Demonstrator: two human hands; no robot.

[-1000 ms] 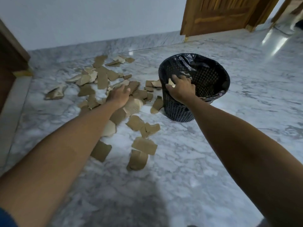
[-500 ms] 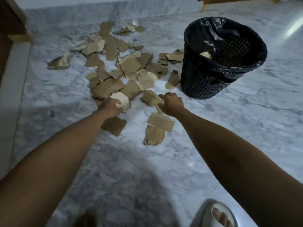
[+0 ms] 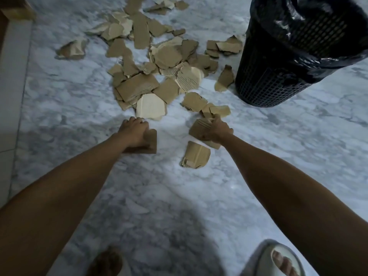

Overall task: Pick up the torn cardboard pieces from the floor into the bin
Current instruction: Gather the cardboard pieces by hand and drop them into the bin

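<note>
While both hands grab cardboard, bits could slip.
Left hand [image 3: 133, 130] grips a brown piece [image 3: 151, 140]; right hand [image 3: 218, 130] pinches a ridged piece [image 3: 199, 127] loosely.

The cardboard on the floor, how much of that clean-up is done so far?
Very little looks done: the bin's inside is hidden from here, so nothing shows as binned. In hand: the left hand grips a dark brown piece, and the right hand holds a ribbed piece. Left: the large pile of scraps on the marble floor, plus one folded piece nearest the person.
</note>
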